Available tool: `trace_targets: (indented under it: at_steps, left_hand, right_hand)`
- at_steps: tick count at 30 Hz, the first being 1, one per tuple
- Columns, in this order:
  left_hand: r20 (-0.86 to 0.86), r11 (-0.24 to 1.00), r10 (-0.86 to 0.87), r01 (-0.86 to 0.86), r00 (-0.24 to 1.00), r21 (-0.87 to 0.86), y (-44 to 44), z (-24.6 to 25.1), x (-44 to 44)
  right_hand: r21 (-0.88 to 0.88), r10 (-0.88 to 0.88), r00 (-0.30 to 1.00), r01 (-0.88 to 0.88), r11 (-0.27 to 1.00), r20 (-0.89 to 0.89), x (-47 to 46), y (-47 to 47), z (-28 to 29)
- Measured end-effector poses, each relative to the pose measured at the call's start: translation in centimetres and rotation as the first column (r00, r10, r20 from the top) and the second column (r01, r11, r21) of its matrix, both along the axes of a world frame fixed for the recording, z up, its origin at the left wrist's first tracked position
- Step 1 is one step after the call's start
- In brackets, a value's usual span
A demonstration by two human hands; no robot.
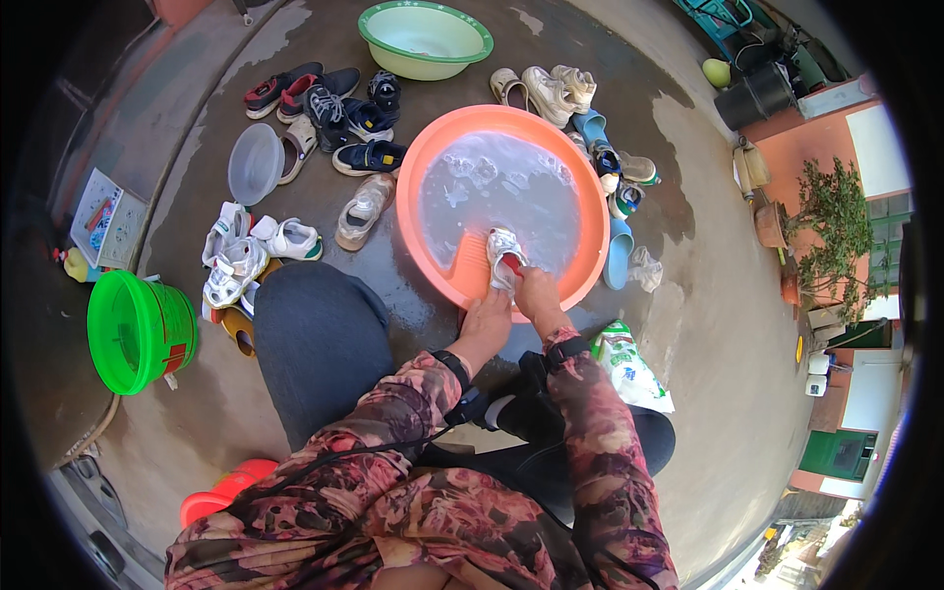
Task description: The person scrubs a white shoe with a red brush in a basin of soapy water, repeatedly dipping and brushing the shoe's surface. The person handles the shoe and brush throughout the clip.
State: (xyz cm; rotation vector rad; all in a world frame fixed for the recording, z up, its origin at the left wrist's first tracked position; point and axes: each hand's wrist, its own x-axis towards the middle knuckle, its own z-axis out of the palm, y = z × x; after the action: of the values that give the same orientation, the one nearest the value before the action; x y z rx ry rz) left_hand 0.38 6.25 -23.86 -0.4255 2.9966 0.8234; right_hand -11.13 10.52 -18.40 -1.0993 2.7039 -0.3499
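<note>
A wet white shoe [503,243] rests over the ribbed washboard slope [469,259] of an orange plastic basin [411,193]. My left hand [483,328] grips the shoe by the end nearest me, at the basin's front rim. In my right hand [538,295] is a red-handled tool [512,262], seemingly a brush; its working end goes into the shoe's opening and is hidden. Cloudy, soapy water [487,195] with patches of foam fills the basin.
Dark sneakers [326,110] and white shoes [236,267] lie to the left, with a translucent bowl [255,164] and green bucket [136,332]. Blue slippers [619,253] and pale shoes [549,94] flank the right. A green-rimmed basin [425,40] stands beyond; a printed plastic bag [627,365] sits by my right knee.
</note>
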Motion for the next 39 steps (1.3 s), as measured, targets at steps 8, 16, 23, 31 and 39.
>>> trace_targets:
  at_steps: [8, 16, 23, 31, 39]
  left_hand:
    - [-0.071, 0.997, 0.08, -0.08, 0.994, 0.001, 0.3, -0.1, -0.5]
    - [0.119, 0.922, 0.179, -0.209, 0.977, 0.326, -1.0, 1.3, -0.8]
    - [0.067, 1.0, -0.03, 0.029, 0.997, 0.009, -1.1, 1.6, -0.8]
    - [0.024, 1.0, -0.001, 0.002, 1.0, -0.026, -1.0, 1.5, -0.5]
    - [-0.067, 1.0, 0.023, -0.024, 0.997, -0.014, -1.2, 0.6, -0.5]
  right_hand:
    - [0.077, -0.124, 0.966, 0.109, 0.991, 0.228, -0.7, 4.1, 3.1]
    - [-0.064, 0.017, 0.982, -0.005, 0.998, 0.186, -0.4, 1.3, -0.2]
    - [-0.021, 0.004, 0.996, -0.002, 1.0, 0.091, -1.2, 2.3, 0.4]
    - [0.042, 0.102, 0.972, -0.113, 0.993, 0.211, -2.7, 3.9, 1.1]
    - [-0.13, 0.243, 0.965, -0.229, 0.965, 0.104, -0.7, 0.8, 0.7]
